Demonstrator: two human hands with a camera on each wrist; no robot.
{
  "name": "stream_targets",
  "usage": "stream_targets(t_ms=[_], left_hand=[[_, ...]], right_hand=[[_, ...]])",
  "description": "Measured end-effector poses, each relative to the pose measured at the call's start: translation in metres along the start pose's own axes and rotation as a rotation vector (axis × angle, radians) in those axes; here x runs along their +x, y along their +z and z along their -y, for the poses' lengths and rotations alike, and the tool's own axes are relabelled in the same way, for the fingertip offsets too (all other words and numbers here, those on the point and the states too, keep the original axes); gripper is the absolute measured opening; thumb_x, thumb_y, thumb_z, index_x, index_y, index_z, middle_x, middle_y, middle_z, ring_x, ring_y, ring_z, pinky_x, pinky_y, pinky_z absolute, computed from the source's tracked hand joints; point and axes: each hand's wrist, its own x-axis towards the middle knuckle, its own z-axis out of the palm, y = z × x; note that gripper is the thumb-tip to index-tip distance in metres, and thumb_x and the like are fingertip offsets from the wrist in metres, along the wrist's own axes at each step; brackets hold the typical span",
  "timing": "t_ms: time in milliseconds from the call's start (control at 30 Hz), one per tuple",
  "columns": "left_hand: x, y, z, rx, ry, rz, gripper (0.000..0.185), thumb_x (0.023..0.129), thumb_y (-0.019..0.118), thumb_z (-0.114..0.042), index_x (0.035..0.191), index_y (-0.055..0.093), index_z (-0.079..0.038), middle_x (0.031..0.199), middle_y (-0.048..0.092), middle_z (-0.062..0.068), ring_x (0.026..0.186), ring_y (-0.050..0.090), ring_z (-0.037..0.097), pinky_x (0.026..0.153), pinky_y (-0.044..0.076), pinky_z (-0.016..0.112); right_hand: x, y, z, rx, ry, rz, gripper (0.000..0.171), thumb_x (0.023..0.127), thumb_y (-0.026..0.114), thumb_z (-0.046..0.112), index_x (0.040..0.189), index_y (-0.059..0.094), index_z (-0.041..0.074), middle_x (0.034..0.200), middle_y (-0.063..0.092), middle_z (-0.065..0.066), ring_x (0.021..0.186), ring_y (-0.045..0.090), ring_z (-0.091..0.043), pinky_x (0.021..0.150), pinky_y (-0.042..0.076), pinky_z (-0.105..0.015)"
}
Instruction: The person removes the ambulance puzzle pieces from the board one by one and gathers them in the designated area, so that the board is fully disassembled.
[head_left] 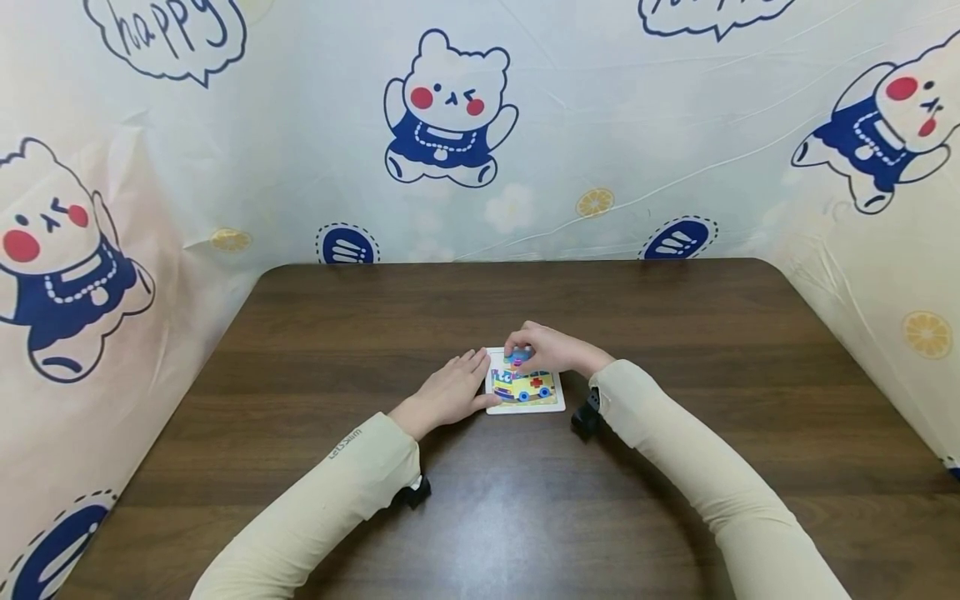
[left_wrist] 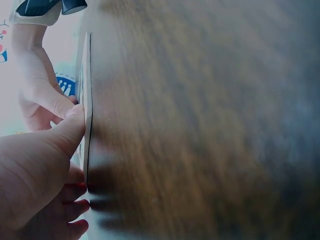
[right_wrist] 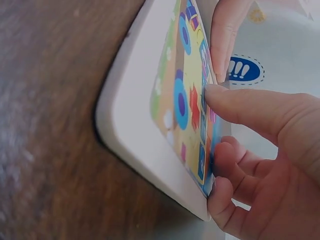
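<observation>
White-rimmed, the picture board (head_left: 527, 389) on the table (head_left: 480, 508) looks light and stiff, best held by its edges, where the left hand (head_left: 447, 392) rests, thumb spread; whether the right hand (head_left: 551, 348), fingers bent, pinches anything I cannot tell.

White-bordered board (head_left: 528, 389) shows yellow vehicle (head_left: 517, 388), red cross (right_wrist: 194, 107), blue-and-purple wheels (right_wrist: 180, 104). Bench (head_left: 487, 517) is dark brown woodgrain. Sleeves (head_left: 690, 462) are cream. Pale backdrop (head_left: 600, 108) has 3 white-and-navy bears (head_left: 442, 142), orange slices (head_left: 927, 335).
</observation>
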Motion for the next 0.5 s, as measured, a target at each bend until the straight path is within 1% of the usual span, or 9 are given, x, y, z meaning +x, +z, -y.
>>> stream_targets(t_ms=[133,300,400,500], left_hand=[[0.0005,-0.0015,0.0000,-0.006,-0.003,0.007,0.077,0.093,0.049,-0.051,0.146,0.029,0.001,0.154,0.026,0.017,0.143,0.025,0.031,0.116,0.024,0.044],[0.0012,-0.0029,0.0002,-0.008,-0.004,0.013,0.077,0.093,0.049,-0.050,0.146,0.029,0.001,0.154,0.026,0.016,0.143,0.025,0.031,0.116,0.024,0.043],[0.0018,-0.0042,0.0002,-0.011,-0.005,0.016,0.076,0.093,0.049,-0.050,0.146,0.029,0.001,0.154,0.025,0.016,0.143,0.024,0.031,0.116,0.024,0.043],[0.0018,-0.0060,-0.0002,-0.017,-0.007,0.021,0.077,0.093,0.050,-0.050,0.146,0.029,0.001,0.154,0.025,0.016,0.143,0.024,0.031,0.116,0.024,0.043]], right_hand=[[0.0000,-0.0010,0.0000,0.016,0.013,-0.005,0.022,0.087,0.068,0.014,0.107,0.061,0.010,0.106,0.054,-0.009,0.096,0.048,-0.020,0.085,0.044,-0.035],[-0.0010,-0.0032,0.0001,0.028,0.069,-0.025,0.030,0.087,0.067,0.012,0.114,0.056,0.006,0.107,0.054,-0.011,0.092,0.050,-0.021,0.086,0.046,-0.035],[-0.0018,-0.0051,-0.0012,0.035,0.087,-0.035,0.026,0.088,0.065,0.011,0.113,0.059,0.006,0.108,0.055,-0.011,0.094,0.051,-0.022,0.089,0.047,-0.036],[-0.0023,-0.0074,-0.0040,0.074,0.096,-0.047,0.020,0.090,0.061,0.009,0.111,0.062,0.009,0.108,0.057,-0.010,0.097,0.053,-0.022,0.091,0.048,-0.039]])
